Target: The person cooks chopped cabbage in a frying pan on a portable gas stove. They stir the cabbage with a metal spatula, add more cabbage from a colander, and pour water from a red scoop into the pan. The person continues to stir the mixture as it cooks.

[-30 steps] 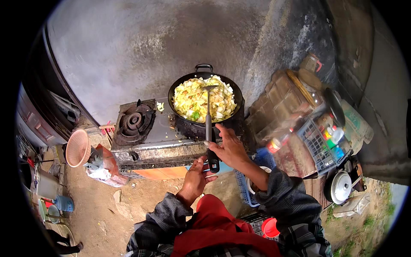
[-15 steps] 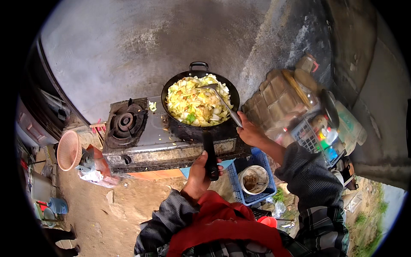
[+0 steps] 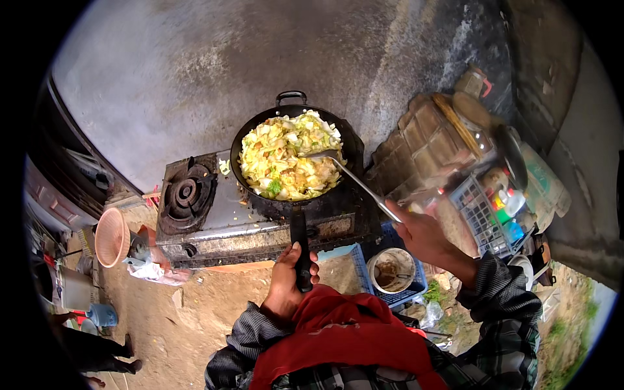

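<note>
A black wok (image 3: 351, 146) full of chopped cabbage (image 3: 279, 153) sits over the right burner of the gas stove (image 3: 260, 224). My left hand (image 3: 286, 276) is closed around the wok's long black handle (image 3: 298, 240), which points toward me. In my right hand (image 3: 419, 231) is the grey metal handle of a spatula (image 3: 361, 185). Its blade is at the right part of the cabbage, partly sunk among the pieces. A small green leaf (image 3: 274, 186) shows near the front of the heap.
At left the stove has a bare burner (image 3: 187, 190). A blue crate (image 3: 416, 286) with a dirty white bucket (image 3: 391, 270) stands below right. Bottles fill a grey basket (image 3: 484, 218) by stacked bricks (image 3: 422, 140). Another person's legs (image 3: 97, 354) show at lower left.
My right hand has drawn back to the right and toward me, and the spatula blade has come down from the far side of the cabbage. The left hand still grips the handle.
</note>
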Action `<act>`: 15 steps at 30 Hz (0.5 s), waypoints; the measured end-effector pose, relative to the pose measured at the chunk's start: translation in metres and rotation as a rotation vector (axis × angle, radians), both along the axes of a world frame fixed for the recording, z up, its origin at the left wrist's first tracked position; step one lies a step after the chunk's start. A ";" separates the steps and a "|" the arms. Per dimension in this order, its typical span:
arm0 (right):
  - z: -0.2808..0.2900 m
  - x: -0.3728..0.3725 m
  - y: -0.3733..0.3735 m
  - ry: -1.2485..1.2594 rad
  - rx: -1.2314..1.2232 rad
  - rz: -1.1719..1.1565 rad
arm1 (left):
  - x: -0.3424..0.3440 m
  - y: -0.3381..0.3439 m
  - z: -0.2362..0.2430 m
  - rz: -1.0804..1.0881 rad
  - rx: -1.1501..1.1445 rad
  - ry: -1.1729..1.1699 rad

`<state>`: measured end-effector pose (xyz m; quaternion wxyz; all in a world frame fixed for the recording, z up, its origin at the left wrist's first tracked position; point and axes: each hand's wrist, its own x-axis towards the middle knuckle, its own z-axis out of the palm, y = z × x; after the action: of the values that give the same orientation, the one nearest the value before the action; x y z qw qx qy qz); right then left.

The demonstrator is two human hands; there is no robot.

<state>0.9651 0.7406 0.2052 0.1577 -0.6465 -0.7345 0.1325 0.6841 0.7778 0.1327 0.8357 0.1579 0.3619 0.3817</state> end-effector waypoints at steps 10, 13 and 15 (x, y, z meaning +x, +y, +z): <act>-0.008 0.031 0.113 0.131 0.188 -0.089 | 0.005 0.002 0.006 -0.003 0.030 0.078; -0.046 0.025 0.128 0.112 0.140 -0.050 | 0.005 0.000 0.008 0.026 0.027 0.074; -0.049 0.008 0.105 0.142 0.033 -0.049 | 0.004 -0.001 0.009 0.053 0.010 0.064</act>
<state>0.9726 0.8458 0.1567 0.2233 -0.6506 -0.7075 0.1622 0.6885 0.7766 0.1416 0.8124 0.1646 0.3908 0.4004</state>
